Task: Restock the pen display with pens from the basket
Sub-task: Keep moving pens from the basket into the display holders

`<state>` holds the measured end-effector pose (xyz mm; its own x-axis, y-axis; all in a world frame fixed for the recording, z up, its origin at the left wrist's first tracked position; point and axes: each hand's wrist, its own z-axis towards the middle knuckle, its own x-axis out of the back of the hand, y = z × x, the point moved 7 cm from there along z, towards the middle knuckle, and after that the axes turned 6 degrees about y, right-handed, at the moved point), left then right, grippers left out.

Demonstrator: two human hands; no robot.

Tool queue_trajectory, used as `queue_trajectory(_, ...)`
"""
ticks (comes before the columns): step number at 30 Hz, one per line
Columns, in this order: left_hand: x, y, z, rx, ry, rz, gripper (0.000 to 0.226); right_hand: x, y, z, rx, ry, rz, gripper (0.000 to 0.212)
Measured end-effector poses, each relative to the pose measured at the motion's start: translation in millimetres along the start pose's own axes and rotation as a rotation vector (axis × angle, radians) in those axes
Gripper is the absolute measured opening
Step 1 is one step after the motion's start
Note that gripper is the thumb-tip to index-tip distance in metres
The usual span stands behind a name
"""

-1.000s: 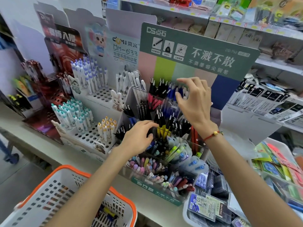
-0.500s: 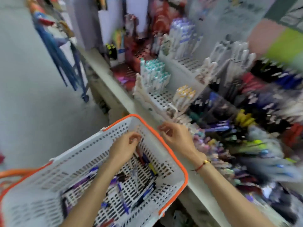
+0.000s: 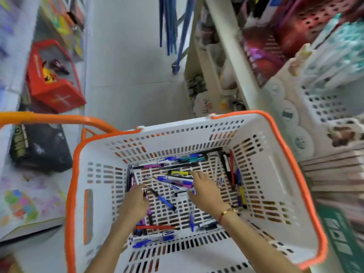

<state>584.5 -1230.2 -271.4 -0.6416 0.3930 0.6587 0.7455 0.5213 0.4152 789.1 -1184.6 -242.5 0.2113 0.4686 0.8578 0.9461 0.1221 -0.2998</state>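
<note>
Head view: I look straight down into the basket (image 3: 275, 174), white slotted plastic with an orange rim, both hands inside it.
Basket position: on the floor aisle side, just beside the shelf edge (image 3: 232, 56) at the right; its orange handle (image 3: 49, 118) hangs off to the left.
Pens (image 3: 173, 179): loose on the basket floor, scattered at all angles; blue, purple, black, red and teal barrels, more lying along the far wall and the right wall.
Left hand (image 3: 136, 201): palm down on the basket floor, fingers curled over a thin dark pen (image 3: 146, 195) at the fingertips; I read this grip as closed round that pen, though blur softens it.
Right hand (image 3: 204, 192): palm down, fingers spread and fairly straight, tips touching the pile of pens in the middle; grip open, nothing pinched that I can see.
Wrist: red cord bracelet (image 3: 226, 212) with a gold bead on the right wrist.
Pen display (image 3: 327, 107): white perforated tiers at upper right, heavily blurred, teal-capped pens standing in them.
Surroundings: red basket (image 3: 57, 91) on the floor at left, black bag (image 3: 41, 150) near it, stacked books (image 3: 334, 174) at right.
</note>
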Motion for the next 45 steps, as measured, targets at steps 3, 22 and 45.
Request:
queue_trajectory(3,-15,-27,1,0.138,-0.004,0.023,0.051,-34,-11,16,0.047,-0.092,-0.162,0.088)
queue_trajectory(22,-27,-25,7,0.142,0.306,-0.036,0.050,-87,-25,24,0.176,-0.112,-0.223,0.041)
queue_trajectory(45,-27,81,-29,-0.102,-0.490,-0.541,0.019,7,9,3,-0.389,-0.216,1.602,0.024)
